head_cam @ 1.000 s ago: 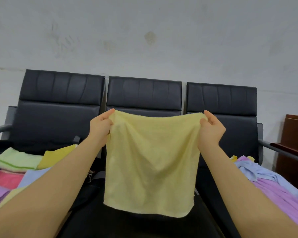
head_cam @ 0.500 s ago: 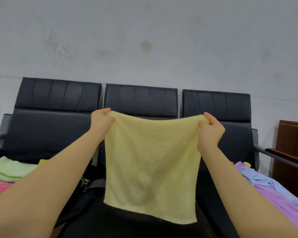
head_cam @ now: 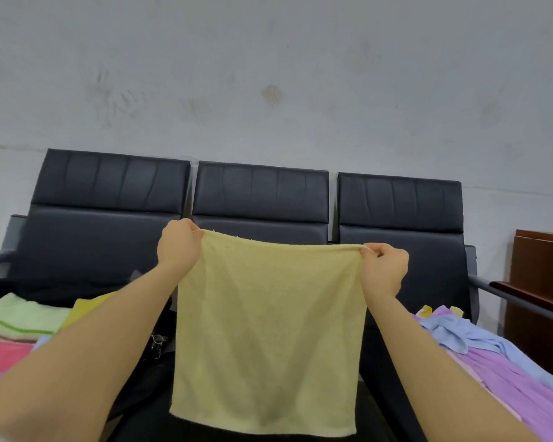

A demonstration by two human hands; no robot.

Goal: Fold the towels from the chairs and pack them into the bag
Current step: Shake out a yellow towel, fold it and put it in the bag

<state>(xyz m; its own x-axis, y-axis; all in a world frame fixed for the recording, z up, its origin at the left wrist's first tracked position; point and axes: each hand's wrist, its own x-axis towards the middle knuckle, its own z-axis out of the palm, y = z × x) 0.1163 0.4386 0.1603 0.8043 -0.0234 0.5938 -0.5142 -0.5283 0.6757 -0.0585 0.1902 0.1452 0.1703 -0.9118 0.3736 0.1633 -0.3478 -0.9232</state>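
Your left hand and right hand pinched the yellow towel's top corners. A thin pinch could have slipped, skewing the fold.

Your two forearms are bare from the frame's lower edge to the wrists, with no sleeve, watch or band showing. Your left hand and right hand wear no gloves or rings.

A plain pale yellow towel hangs before three black chairs and a grey-white wall, with a light green towel striped darker green, a pink towel, a lilac towel, a light blue towel and a dark brown cabinet.
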